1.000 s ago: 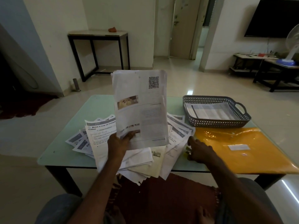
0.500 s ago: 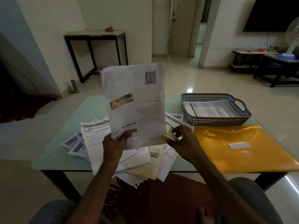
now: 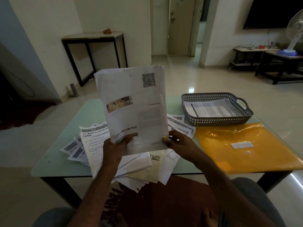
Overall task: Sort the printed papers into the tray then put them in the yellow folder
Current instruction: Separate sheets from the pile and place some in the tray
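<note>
You sit at a pale green glass-topped table [image 3: 54, 163] with dark legs. Under it, at 6 o'clock, lies a dark red fringed rug [image 3: 172, 202]. At 11 o'clock a narrow side table [image 3: 91, 37] with a black frame stands against the wall, with a small orange object [image 3: 107, 31] on top. A short metal cylinder [image 3: 73, 90] stands on the glossy tiled floor [image 3: 196, 76] nearby. At 12 o'clock is a pale door [image 3: 179, 30]. At 2 o'clock a dark screen [image 3: 275, 12] hangs above low tables [image 3: 282, 63], with a white fan [image 3: 295, 30] there. At 9 o'clock lies a red mat [image 3: 21, 115].
</note>
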`<action>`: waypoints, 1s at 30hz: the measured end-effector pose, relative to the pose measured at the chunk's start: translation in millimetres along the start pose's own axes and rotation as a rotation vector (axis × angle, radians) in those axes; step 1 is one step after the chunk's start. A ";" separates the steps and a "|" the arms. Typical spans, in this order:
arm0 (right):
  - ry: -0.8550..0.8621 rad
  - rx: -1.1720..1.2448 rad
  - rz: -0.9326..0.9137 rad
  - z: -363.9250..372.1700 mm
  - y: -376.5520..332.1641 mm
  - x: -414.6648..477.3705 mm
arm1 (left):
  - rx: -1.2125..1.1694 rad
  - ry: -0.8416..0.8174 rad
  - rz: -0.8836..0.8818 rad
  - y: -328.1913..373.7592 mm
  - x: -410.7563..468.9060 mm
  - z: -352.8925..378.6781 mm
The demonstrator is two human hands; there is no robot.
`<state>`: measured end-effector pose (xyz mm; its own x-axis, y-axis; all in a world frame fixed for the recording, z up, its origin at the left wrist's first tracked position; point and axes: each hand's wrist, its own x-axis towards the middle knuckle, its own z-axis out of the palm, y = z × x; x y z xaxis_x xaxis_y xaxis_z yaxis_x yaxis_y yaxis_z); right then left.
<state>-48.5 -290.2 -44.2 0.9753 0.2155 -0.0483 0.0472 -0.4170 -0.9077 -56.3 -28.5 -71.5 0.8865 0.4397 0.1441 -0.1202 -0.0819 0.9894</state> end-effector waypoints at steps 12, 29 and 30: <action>0.213 -0.013 0.056 10.6 4.9 9.9 | -0.039 -0.039 0.030 8.0 -6.7 5.1; 0.036 -0.930 0.166 -15.2 42.8 8.4 | 0.140 -0.068 -0.055 21.7 -6.4 -7.1; 0.061 -0.888 0.133 -16.5 37.7 9.8 | 0.173 -0.092 -0.056 25.6 -6.0 -7.5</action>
<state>-33.6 -318.3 -72.1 0.9932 0.0801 -0.0849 0.0579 -0.9695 -0.2380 -68.0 -26.6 -46.9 0.9278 0.3645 0.0788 0.0018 -0.2159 0.9764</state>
